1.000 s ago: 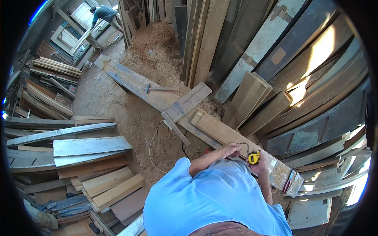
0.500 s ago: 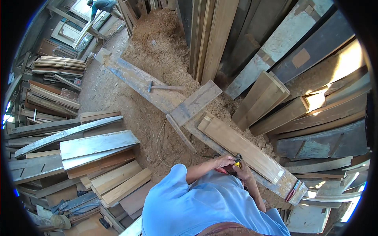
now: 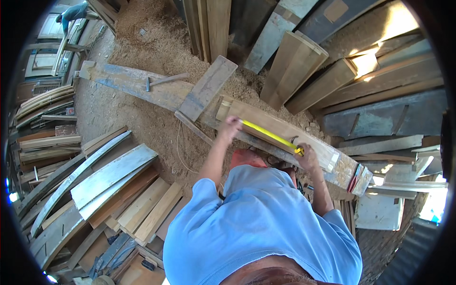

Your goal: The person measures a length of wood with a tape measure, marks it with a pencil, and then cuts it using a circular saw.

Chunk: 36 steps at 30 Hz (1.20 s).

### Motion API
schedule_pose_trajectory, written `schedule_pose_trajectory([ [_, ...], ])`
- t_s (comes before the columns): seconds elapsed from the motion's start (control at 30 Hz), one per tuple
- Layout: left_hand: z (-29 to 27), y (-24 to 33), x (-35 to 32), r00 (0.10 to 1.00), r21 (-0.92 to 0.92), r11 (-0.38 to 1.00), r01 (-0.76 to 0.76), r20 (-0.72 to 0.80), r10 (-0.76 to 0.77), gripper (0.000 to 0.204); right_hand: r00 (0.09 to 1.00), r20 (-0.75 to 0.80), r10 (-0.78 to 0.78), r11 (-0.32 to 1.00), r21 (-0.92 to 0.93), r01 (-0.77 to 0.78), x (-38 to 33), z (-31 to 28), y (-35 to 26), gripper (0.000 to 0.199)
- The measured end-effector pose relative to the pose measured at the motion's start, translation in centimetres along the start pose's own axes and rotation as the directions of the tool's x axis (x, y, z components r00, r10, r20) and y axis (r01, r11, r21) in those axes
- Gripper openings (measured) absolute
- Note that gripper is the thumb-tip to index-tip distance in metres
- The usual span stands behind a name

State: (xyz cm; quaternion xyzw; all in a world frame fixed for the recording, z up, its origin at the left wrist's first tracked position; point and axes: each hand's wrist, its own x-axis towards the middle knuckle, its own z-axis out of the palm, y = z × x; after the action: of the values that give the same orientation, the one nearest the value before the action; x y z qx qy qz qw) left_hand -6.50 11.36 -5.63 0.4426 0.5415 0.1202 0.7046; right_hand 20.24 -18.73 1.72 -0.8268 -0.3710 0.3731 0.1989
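Note:
A tape measure's yellow blade is pulled out between my two hands, along the near side of the light wooden boards. My left hand is closed on the blade's free end, by the boards' left end. In my right hand sits the tape measure's case, partly covered by the fingers. The boards lie stacked on a long, worn plank bench. Whether the blade touches the wood, I cannot tell.
A short board lies across the bench, with a hammer farther left. Red-handled tools are at the right end. Stacked planks fill the left; tall boards lean beyond sawdust. Another person bends over at the far left.
My hands have moved apart, the left one going left, and the yellow blade now stretches between them. Before, both were together at the tape measure. The view has shifted as well.

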Motion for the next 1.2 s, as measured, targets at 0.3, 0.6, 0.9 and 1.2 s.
schedule_pose_trajectory([
  [0.3,-0.3,3.8,4.7,0.926,0.865,0.501,0.035,-0.216,0.309,0.019,0.986,-0.168,-0.019,0.981,-0.193,-0.014,-0.4,-1.0,3.5,0.05],
  [0.6,-7.2,-2.4,8.5,0.817,0.867,0.482,-0.128,-0.183,0.547,0.016,0.979,-0.178,0.095,0.983,-0.137,-0.12,-3.9,-2.7,7.9,0.058],
  [0.9,-5.4,-0.2,8.9,0.854,0.799,0.59,-0.118,-0.221,0.47,0.012,0.915,-0.359,0.186,0.969,-0.085,-0.231,-11.6,-7.1,22.1,0.051],
  [1.2,-9.0,0.8,10.0,0.898,0.704,0.71,0.005,-0.315,0.306,0.013,0.91,-0.381,0.166,0.982,-0.016,-0.186,-10.6,-7.3,22.2,0.054],
])
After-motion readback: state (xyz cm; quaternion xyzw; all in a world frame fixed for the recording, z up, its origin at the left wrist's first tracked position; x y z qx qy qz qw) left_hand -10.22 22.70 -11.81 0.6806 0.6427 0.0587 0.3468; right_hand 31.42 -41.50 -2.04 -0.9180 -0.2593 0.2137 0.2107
